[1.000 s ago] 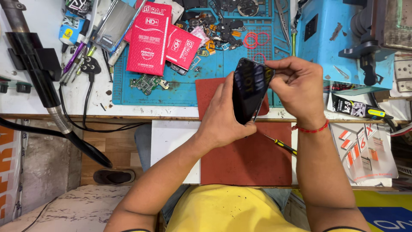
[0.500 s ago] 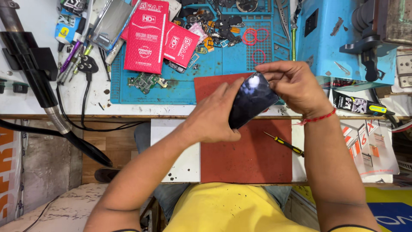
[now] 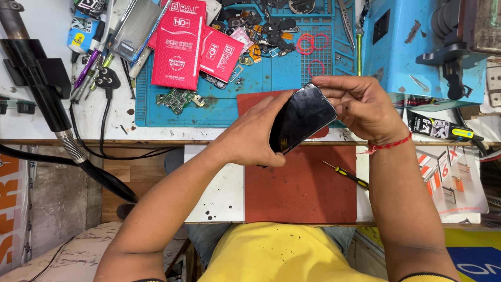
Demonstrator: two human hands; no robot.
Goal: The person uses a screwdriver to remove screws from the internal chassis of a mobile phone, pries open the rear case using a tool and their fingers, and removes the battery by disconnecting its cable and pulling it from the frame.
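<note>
I hold a black smartphone point(image 3: 302, 119) with both hands above a red work mat point(image 3: 302, 193), its dark glass screen facing up toward me. My left hand point(image 3: 253, 134) wraps around the phone's lower left edge with the thumb along its side. My right hand point(image 3: 360, 107) grips the phone's upper right corner, fingers curled over the top edge. A red thread bracelet point(image 3: 389, 145) circles my right wrist.
A small yellow-handled screwdriver point(image 3: 345, 174) lies on the mat at right. Behind are a blue cutting mat point(image 3: 219, 104) with red packets point(image 3: 180, 44), a circuit board point(image 3: 177, 99) and loose parts, a blue machine point(image 3: 417, 47), a glue tube point(image 3: 441, 128) and a black flexible hose point(image 3: 62, 136).
The phone has been turned over: its dark back faced me before, and now the glossy screen faces up. Both hands have dropped slightly lower over the red mat.
</note>
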